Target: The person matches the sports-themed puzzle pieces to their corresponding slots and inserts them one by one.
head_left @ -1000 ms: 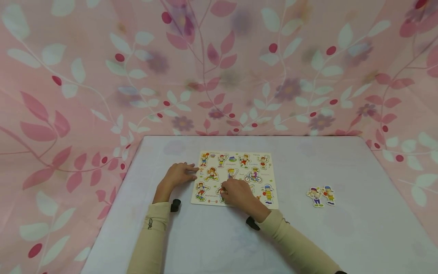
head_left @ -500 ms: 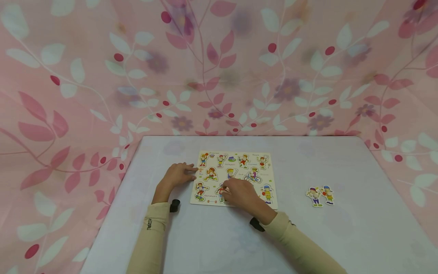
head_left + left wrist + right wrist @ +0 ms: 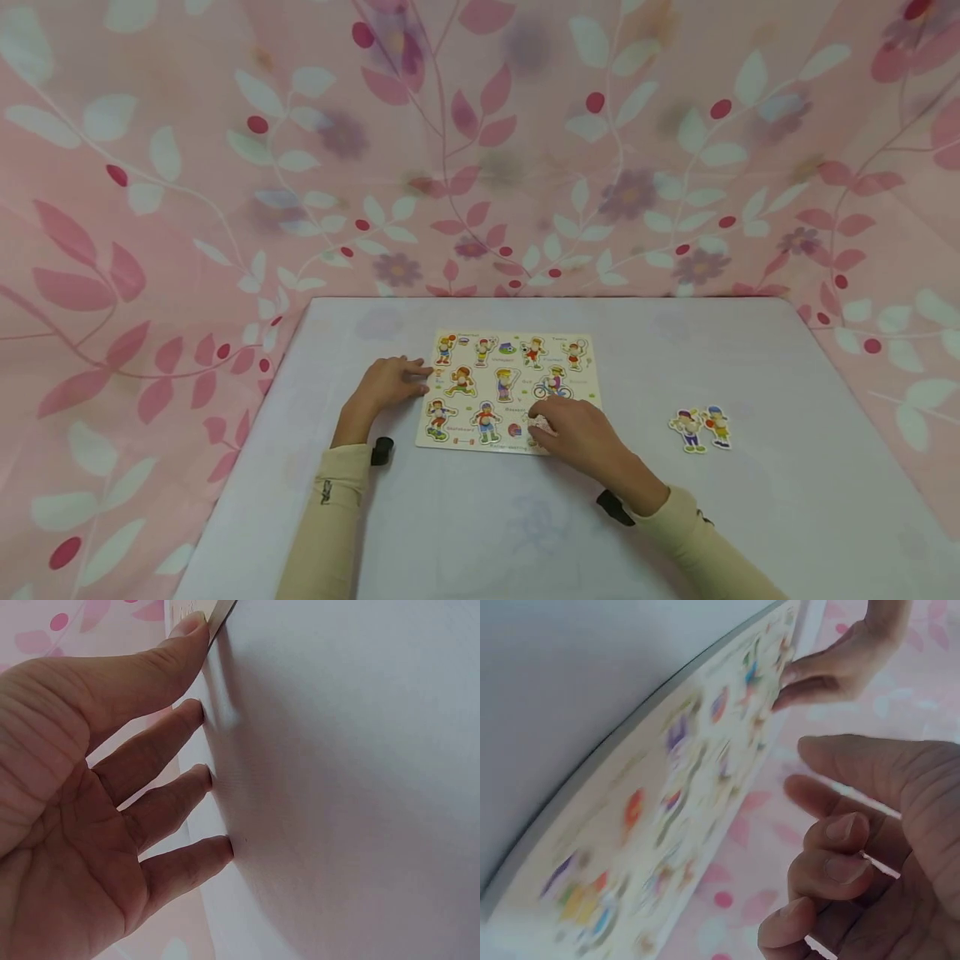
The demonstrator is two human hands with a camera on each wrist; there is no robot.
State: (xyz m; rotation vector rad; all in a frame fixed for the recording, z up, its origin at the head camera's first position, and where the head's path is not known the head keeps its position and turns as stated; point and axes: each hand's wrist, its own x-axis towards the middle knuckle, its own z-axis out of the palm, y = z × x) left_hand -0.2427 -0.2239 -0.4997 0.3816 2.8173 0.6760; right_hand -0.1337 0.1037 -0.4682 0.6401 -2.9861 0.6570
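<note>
A cream puzzle board with colourful sports figures lies on the table. A roller-skater piece sits in its bottom row. My left hand is at the board's left edge; in the left wrist view its thumb touches the edge and the other fingers, spread, rest on the white cloth. Over the lower right part of the board is my right hand, hiding some of the figures. In the right wrist view its thumb and index finger stand apart, loosely bent, with nothing between them.
Two loose figure pieces, one in a purple cap and one in a blue cap, lie side by side on the table right of the board. Pink floral cloth hangs behind the table and at its sides.
My right hand has moved right from the roller-skater piece, which now shows fully on the board. My left hand has stayed at the board's left edge.
</note>
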